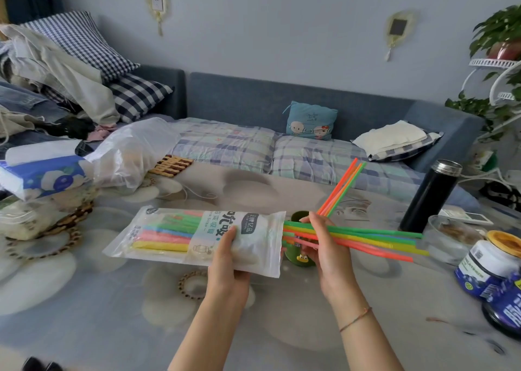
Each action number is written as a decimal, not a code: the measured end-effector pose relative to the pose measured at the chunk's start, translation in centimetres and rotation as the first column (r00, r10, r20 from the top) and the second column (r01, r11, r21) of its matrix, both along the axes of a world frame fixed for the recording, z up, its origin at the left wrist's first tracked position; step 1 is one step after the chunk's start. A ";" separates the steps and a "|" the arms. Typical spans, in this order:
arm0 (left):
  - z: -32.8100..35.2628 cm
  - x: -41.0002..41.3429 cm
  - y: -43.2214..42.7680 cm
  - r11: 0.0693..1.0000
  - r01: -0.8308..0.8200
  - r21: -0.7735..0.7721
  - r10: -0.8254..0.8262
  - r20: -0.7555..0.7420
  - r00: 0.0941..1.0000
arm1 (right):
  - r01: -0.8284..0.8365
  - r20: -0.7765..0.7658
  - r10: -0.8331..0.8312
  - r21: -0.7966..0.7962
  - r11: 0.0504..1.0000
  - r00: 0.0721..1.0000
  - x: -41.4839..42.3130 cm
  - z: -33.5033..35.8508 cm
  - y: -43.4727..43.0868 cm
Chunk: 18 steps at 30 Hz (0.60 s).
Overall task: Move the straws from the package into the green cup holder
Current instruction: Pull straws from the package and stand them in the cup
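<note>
- Left hand (228, 253): nearest item, left of the green cup holder (293, 256). Fingers curled round the open end of the package (180, 233), which is held level above the surface (282, 328).
- Right hand (324, 246): directly in front of the cup holder. Fingers clamped on a drawn bundle of straws (375, 239); tips reach well right of the holder, tails seemingly inside the package mouth.
- Standing straws (342, 184): several, leaning out of the holder to its upper right.
- Step in hand: extraction of a further bundle.
- Next move, by judgement: pull free, upend, and lower the ends into the holder without knocking those already seated.
</note>
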<state>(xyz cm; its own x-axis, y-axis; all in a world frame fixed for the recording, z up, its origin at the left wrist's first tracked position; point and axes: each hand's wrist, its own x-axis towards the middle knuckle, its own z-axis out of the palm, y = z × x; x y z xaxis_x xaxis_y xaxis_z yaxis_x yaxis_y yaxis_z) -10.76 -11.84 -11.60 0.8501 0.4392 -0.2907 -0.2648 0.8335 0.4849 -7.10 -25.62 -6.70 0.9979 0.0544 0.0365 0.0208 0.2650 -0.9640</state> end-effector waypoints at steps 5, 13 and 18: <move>0.0 0.4 1.4 0.999 -0.043 -0.015 0.043 0.005 0.999 | 0.207 0.063 -0.217 0.130 0.970 0.974 1.2 1.5 -1.9; 0.4 0.7 1.9 0.999 -0.026 -0.029 0.026 0.001 1.000 | 0.381 0.229 -0.393 0.097 0.920 0.891 3.7 3.4 -5.6; 0.8 1.0 1.2 1.000 0.001 0.005 -0.001 -0.033 0.999 | 0.389 0.398 -0.315 -0.120 0.913 0.862 6.1 4.6 -6.4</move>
<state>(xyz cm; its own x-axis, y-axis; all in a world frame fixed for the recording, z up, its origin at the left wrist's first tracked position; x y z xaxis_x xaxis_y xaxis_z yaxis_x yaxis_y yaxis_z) -9.76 -10.60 -10.77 0.8405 0.4399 -0.3162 -0.2478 0.8312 0.4977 -1.04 -32.05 -2.09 0.8691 -0.2555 0.4236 0.4349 -0.0133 -0.9004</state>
